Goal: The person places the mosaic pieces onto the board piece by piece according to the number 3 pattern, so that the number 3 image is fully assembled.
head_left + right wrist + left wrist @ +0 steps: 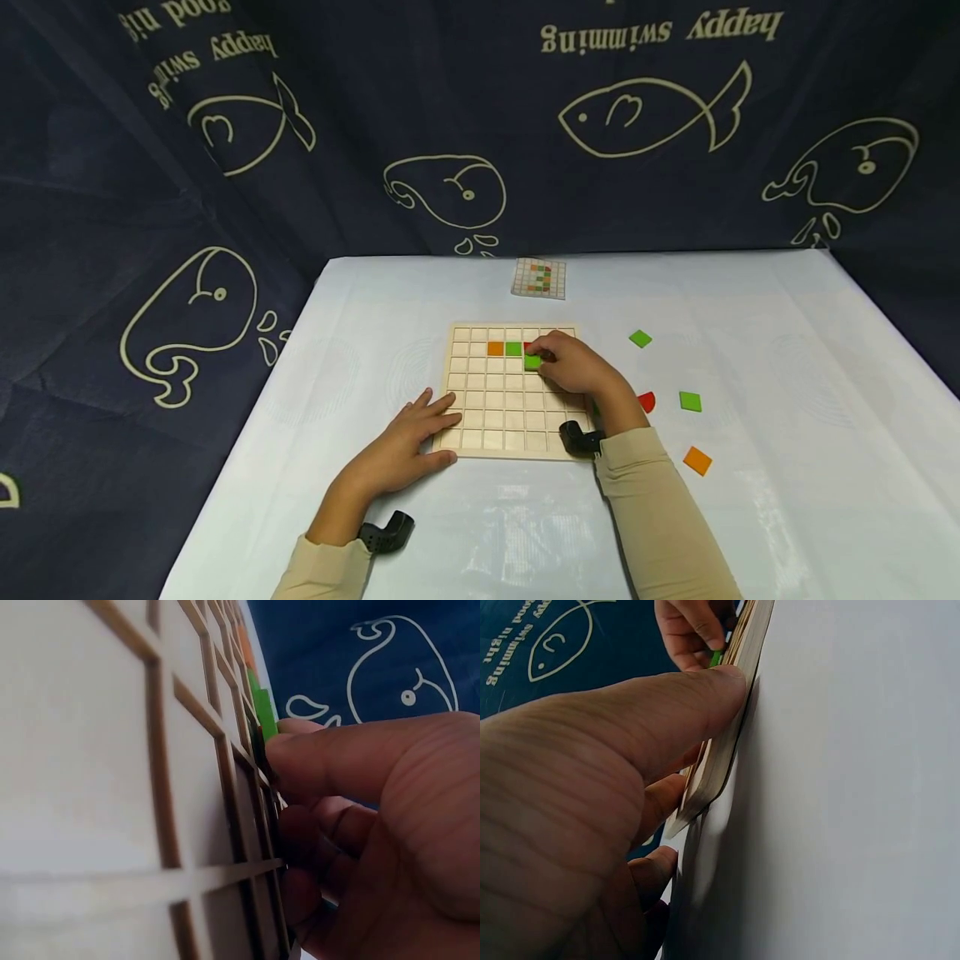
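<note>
A wooden grid board (486, 420) lies flat on the white table. In its second row from the far edge sit an orange square tile (495, 348), a green one (513, 348) and a red piece (528, 345), partly hidden by fingers. My right hand (581, 367) pinches another green tile (532, 363) between thumb and fingers, just on the near side of the red piece. The right wrist view shows this held tile (266, 714) tilted up from the grid. My left hand (401, 446) rests with spread fingers at the board's left edge, its thumb (705, 697) along the near corner.
Right of the board lie loose green tiles (690, 402), an orange tile (697, 461) and a red piece (647, 402), partly behind the right forearm. A pattern card (528, 283) with a coloured grid is at the table's far edge. Dark printed cloth (465, 100) hangs behind.
</note>
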Demonstrator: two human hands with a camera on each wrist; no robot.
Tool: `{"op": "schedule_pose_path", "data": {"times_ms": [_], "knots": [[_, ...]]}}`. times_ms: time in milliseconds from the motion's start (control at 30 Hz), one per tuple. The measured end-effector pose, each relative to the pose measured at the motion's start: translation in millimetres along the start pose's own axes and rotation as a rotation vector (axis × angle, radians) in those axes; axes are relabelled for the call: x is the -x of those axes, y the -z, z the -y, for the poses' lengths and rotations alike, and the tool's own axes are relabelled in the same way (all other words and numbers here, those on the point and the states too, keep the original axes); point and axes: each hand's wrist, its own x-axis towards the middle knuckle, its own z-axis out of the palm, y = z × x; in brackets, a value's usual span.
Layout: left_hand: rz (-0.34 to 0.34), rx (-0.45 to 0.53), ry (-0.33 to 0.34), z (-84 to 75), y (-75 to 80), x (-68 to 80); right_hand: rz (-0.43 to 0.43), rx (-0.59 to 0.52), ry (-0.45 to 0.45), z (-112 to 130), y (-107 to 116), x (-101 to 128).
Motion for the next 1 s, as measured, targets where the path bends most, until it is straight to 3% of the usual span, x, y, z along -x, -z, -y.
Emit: {"op": "schedule_pose_path", "data": {"times_ms": [433, 733, 1000], "knots": [[0.000, 0.004, 0.002, -0.5, 0.4, 0.2, 0.015, 0.011, -0.036, 2.4, -0.1, 0.7], [0.002, -0.001, 0.010, -1.6, 1.4, 0.2, 0.012, 0.008, -0.011, 1.0, 0.2, 0.8], [0.008, -0.005, 0.018, -2.6, 1.5, -0.3, 0.033, -0.077, -0.009, -2.6, 2.7, 3.0]]}}
